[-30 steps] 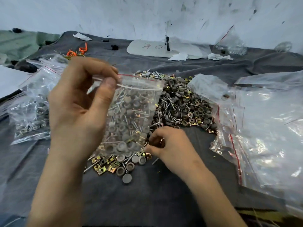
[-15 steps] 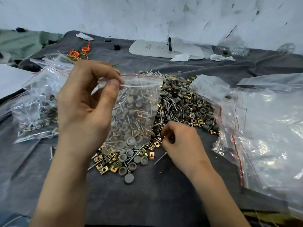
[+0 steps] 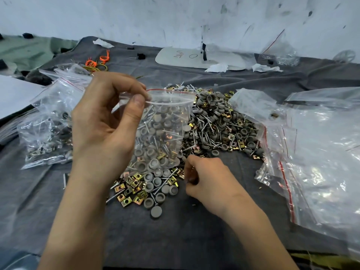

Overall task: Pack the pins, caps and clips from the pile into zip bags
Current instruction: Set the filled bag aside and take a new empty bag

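Note:
My left hand (image 3: 105,129) pinches the top rim of a clear zip bag (image 3: 165,121) between thumb and fingers and holds it up, mouth open. The bag is partly filled with grey caps, pins and brass clips. Behind and under it on the dark cloth lies the pile (image 3: 218,125) of grey caps, metal pins and brass clips. A smaller spread of clips and caps (image 3: 148,188) lies nearer me. My right hand (image 3: 210,182) sits at the pile's near edge, fingers curled around small parts, with a glint of brass between them. Most of what it grips is hidden.
Filled zip bags (image 3: 48,129) lie at the left. A heap of empty zip bags (image 3: 315,156) covers the right side. At the back are a white board (image 3: 196,58), paper scraps, orange wire (image 3: 97,61) and a wall. Dark cloth (image 3: 175,230) lies in front.
My right hand has shifted a little along the pile's near edge and drawn slightly towards me, fingers still curled. My left hand keeps holding the bag up.

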A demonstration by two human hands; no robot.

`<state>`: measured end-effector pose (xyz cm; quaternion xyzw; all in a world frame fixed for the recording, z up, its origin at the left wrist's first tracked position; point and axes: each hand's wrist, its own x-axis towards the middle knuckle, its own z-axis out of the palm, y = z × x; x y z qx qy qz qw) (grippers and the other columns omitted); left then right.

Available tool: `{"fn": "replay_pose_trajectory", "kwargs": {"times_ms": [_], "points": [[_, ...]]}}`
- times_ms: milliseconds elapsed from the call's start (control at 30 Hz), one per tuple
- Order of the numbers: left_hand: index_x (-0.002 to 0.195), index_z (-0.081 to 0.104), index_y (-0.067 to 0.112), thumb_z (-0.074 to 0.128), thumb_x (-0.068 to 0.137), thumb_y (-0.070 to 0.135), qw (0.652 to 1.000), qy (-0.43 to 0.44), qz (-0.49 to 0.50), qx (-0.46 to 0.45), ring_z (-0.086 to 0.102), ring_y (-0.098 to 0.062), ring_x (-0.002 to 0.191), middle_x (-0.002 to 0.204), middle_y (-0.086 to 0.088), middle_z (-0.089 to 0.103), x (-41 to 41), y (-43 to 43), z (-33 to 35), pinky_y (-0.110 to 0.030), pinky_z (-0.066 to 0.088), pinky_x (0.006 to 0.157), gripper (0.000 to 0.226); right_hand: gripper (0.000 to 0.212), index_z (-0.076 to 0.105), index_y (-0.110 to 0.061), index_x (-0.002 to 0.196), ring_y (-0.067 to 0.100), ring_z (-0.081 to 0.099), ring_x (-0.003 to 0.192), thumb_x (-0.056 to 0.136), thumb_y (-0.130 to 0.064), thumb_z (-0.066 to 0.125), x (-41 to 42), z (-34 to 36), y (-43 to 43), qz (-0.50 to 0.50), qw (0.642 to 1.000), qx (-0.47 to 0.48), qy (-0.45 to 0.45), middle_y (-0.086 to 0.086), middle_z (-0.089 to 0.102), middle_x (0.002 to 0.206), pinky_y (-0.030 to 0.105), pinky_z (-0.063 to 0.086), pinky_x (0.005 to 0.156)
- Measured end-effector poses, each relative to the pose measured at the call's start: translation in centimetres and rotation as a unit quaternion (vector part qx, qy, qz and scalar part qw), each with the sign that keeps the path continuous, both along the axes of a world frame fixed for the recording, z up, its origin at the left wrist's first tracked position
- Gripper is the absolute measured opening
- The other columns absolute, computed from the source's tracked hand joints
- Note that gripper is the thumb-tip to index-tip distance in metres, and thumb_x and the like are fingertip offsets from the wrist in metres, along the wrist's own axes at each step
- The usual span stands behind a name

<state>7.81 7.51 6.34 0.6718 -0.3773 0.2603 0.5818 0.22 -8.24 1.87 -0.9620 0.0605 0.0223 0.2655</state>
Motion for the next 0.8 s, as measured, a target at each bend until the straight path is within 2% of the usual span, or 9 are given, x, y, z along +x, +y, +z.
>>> {"fn": "replay_pose_trajectory", "kwargs": {"times_ms": [133, 200, 267, 333, 400, 500, 633, 733, 800], "points": [[0.099, 0.054, 0.012, 0.051, 0.096, 0.006, 0.999, -0.020, -0.014, 0.021, 0.058, -0.020, 0.096, 0.099, -0.004, 0.056, -0.6, -0.4, 0.2, -0.046, 0.054, 0.077, 0.008, 0.019, 0.061, -0.028, 0.088, 0.004, 0.061, 0.067, 0.086, -0.010, 0.065, -0.2, 1.1, -2.3, -0.047, 0.984, 0.118, -0.123, -0.009, 0.064, 0.075, 0.013, 0.047, 0.061], [0.097, 0.054, 0.017, 0.051, 0.096, 0.005, 0.999, -0.039, -0.011, 0.030, 0.059, -0.022, 0.098, 0.098, -0.006, 0.057, -1.1, -0.7, 0.5, -0.035, 0.052, 0.078, 0.012, 0.021, 0.066, -0.027, 0.091, 0.001, 0.066, 0.068, 0.087, -0.006, 0.064, -1.0, 2.5, -3.3, -0.045, 0.950, 0.232, -0.204, -0.007, 0.068, 0.075, 0.013, 0.051, 0.063], [0.096, 0.055, 0.017, 0.051, 0.095, 0.005, 0.998, -0.051, -0.025, 0.036, 0.059, -0.022, 0.099, 0.099, -0.005, 0.057, -1.7, -1.2, 0.8, -0.026, 0.048, 0.081, 0.013, 0.023, 0.069, -0.024, 0.092, 0.009, 0.071, 0.070, 0.088, -0.002, 0.063, -2.2, 4.1, -3.8, -0.033, 0.894, 0.320, -0.313, -0.004, 0.073, 0.079, 0.017, 0.055, 0.066], [0.095, 0.057, 0.018, 0.053, 0.095, 0.007, 0.997, -0.046, -0.052, 0.045, 0.061, -0.021, 0.101, 0.103, 0.000, 0.059, -2.4, -1.7, 1.0, -0.028, 0.049, 0.083, 0.011, 0.021, 0.070, -0.023, 0.093, 0.013, 0.072, 0.073, 0.086, -0.004, 0.063, -3.3, 5.5, -3.7, -0.016, 0.845, 0.335, -0.416, -0.002, 0.073, 0.081, 0.018, 0.056, 0.069], [0.094, 0.058, 0.020, 0.054, 0.095, 0.009, 0.994, -0.042, -0.076, 0.061, 0.063, -0.019, 0.102, 0.106, 0.004, 0.061, -3.0, -2.2, 1.2, -0.032, 0.051, 0.082, 0.011, 0.017, 0.068, -0.024, 0.096, 0.012, 0.070, 0.077, 0.087, -0.010, 0.063, -3.9, 6.5, -3.2, -0.011, 0.826, 0.300, -0.478, -0.002, 0.072, 0.084, 0.015, 0.052, 0.070], [0.089, 0.061, 0.015, 0.054, 0.094, 0.007, 0.990, -0.045, -0.103, 0.082, 0.064, -0.020, 0.097, 0.102, -0.003, 0.064, -3.7, -3.1, 1.1, -0.032, 0.051, 0.080, 0.011, 0.018, 0.065, -0.027, 0.095, 0.011, 0.065, 0.076, 0.087, -0.010, 0.065, -4.0, 6.7, -2.8, -0.023, 0.835, 0.250, -0.489, -0.005, 0.069, 0.087, 0.013, 0.046, 0.069], [0.091, 0.062, 0.009, 0.055, 0.094, 0.007, 0.987, -0.047, -0.116, 0.100, 0.064, -0.020, 0.096, 0.099, -0.007, 0.063, -4.0, -3.7, 0.8, -0.029, 0.049, 0.079, 0.008, 0.020, 0.065, -0.028, 0.086, 0.007, 0.064, 0.076, 0.081, -0.008, 0.069, -4.0, 6.5, -2.9, -0.019, 0.867, 0.241, -0.437, -0.009, 0.069, 0.084, 0.013, 0.046, 0.068], [0.090, 0.064, 0.008, 0.056, 0.094, 0.007, 0.988, -0.046, -0.112, 0.099, 0.063, -0.019, 0.097, 0.100, -0.008, 0.063, -4.0, -3.9, 0.7, -0.029, 0.049, 0.079, 0.009, 0.011, 0.068, -0.027, 0.085, 0.012, 0.066, 0.084, 0.083, -0.016, 0.067, -4.1, 6.5, -3.4, -0.020, 0.878, 0.232, -0.418, -0.008, 0.070, 0.086, 0.020, 0.048, 0.075], [0.090, 0.065, 0.008, 0.055, 0.094, 0.007, 0.989, -0.044, -0.109, 0.092, 0.063, -0.020, 0.097, 0.100, -0.009, 0.062, -4.0, -4.0, 0.6, -0.032, 0.050, 0.079, 0.011, 0.010, 0.070, -0.023, 0.089, 0.015, 0.066, 0.093, 0.088, -0.020, 0.060, -4.1, 6.6, -3.7, -0.021, 0.868, 0.243, -0.432, -0.006, 0.071, 0.091, 0.023, 0.049, 0.081]]}}
